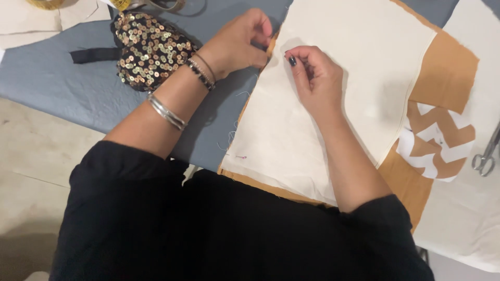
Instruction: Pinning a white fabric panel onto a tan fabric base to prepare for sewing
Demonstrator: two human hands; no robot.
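A cream fabric panel [359, 78] lies over a tan cloth [448, 73] on the grey table cover [57, 78]. My left hand [237, 41] pinches the left edge of the two layers near their top. My right hand [315, 78] rests on the cream panel just beside it, fingers curled, thumb and forefinger pressed near the same edge. A pin with a pink head [242, 156] sticks in the cream panel's lower left corner. Loose threads [230, 136] hang off that edge.
A black pouch covered in gold sequins [148, 49] with a black strap [94, 54] lies left of my left wrist. Scissors [487, 156] rest at the right edge on white cloth. A tan and white zigzag piece [437, 140] lies nearby. Pale cut pieces [41, 18] sit top left.
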